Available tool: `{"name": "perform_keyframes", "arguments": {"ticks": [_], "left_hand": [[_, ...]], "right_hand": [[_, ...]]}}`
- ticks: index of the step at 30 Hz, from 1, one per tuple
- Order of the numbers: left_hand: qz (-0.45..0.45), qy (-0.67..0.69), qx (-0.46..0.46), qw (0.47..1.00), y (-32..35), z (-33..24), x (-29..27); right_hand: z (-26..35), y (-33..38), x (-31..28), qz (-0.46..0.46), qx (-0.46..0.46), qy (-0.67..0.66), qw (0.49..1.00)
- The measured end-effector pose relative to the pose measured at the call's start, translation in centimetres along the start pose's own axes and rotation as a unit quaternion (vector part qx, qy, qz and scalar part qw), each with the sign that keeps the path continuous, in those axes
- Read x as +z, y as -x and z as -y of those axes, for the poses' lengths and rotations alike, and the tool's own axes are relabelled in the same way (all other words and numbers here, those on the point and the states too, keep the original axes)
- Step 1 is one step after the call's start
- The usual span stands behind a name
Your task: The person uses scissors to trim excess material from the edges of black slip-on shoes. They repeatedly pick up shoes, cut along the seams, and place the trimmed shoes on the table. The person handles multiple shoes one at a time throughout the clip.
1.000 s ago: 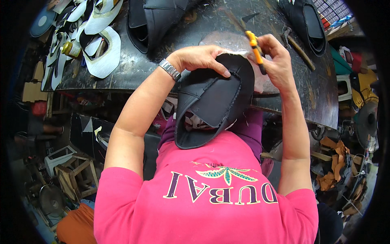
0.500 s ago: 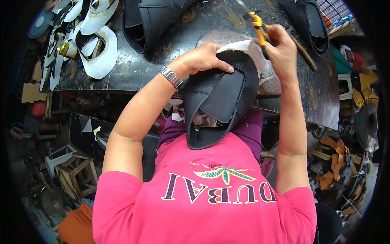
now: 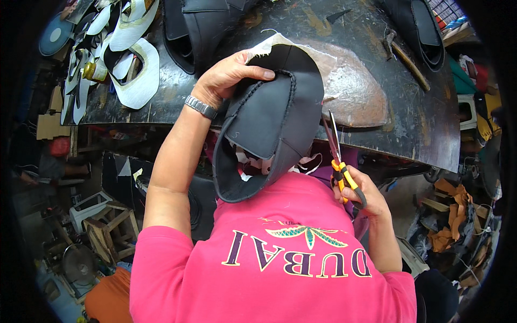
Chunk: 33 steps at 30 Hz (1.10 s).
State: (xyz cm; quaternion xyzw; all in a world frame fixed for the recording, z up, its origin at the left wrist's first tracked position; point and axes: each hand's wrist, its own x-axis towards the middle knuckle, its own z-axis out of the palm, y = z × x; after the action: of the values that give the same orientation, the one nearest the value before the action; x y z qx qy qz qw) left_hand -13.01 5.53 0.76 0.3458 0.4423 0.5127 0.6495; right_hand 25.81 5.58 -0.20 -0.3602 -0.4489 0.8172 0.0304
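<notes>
My left hand (image 3: pixel 229 75), with a metal watch on the wrist, grips the top edge of a black stitched leather shoe upper (image 3: pixel 274 124) with a pale lining. The upper hangs from the edge of the dark worktable (image 3: pixel 377 43) down to my chest. My right hand (image 3: pixel 366 196) is lower right, by my pink shirt, and holds scissors (image 3: pixel 336 156) with orange and yellow handles. Their blades point up, just right of the upper's edge and apart from it.
A brown rounded slab (image 3: pixel 355 89) lies on the table behind the upper. White cut-out pieces (image 3: pixel 134 81) lie at the table's left, more black uppers (image 3: pixel 204 27) at the back, a hammer (image 3: pixel 406 56) at right. A wooden stool (image 3: pixel 110 231) and leather scraps (image 3: pixel 452 215) are below.
My right hand has brought the scissors down from the upper's top edge to its lower right side. My left hand has shifted the upper slightly while still gripping it.
</notes>
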Motion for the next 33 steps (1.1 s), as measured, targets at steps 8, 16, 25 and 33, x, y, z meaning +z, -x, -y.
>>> {"name": "perform_keyframes", "arguments": {"ticks": [8,16,25,33], "left_hand": [[0.021,-0.012,0.015,1.0,0.5,0.5,1.1],[0.057,-0.091,-0.026,0.994,0.5,-0.1,1.6],[0.079,-0.08,-0.04,0.993,0.0,0.1,1.9],[0.073,-0.048,-0.033,0.996,-0.1,0.2,2.1]], "right_hand": [[0.9,-2.9,1.0,0.076,-0.055,-0.037,0.995],[2.3,-3.5,-0.1,0.076,-0.082,-0.015,0.994],[0.8,-2.8,0.7,0.012,-0.106,-0.071,0.992],[0.9,-2.4,0.9,-0.009,-0.116,-0.013,0.993]]}}
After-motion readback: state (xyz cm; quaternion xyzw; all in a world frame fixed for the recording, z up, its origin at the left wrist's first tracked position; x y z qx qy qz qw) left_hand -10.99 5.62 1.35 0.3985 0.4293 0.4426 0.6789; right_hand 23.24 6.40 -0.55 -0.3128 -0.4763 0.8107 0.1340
